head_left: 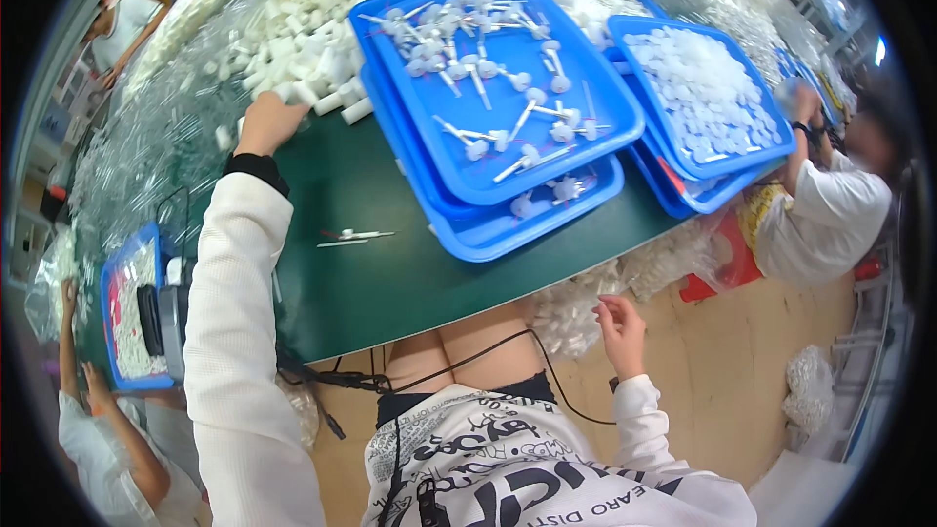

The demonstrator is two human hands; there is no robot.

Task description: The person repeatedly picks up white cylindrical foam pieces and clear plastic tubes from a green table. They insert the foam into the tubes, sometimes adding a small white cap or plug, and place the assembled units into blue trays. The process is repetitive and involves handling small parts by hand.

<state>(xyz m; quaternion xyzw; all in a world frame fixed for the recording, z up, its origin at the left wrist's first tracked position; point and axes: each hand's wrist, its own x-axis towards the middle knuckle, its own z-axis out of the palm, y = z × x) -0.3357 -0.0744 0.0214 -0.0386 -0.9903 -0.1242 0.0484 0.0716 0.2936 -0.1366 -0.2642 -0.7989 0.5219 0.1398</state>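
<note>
My left hand (270, 124) reaches across the green table to the near edge of a heap of white foam-like cylinders (322, 57). Its fingers are curled closed against the cylinders, and the fingertips are hidden. My right hand (622, 334) is held off the table's front edge, right of my lap, with its fingers loosely bent and apart; nothing clear shows in them. On the table between my arms lies a thin white stick-like part (356, 235) with a fine red line, beside another thin white strip (341, 244).
Stacked blue trays (610, 127) hold round white heads on thin sticks. Another blue tray (781, 143) holds white discs. Clear plastic bags (146, 161) cover the left side. Co-workers sit left and right (830, 205). Black cables (342, 381) hang below the table edge.
</note>
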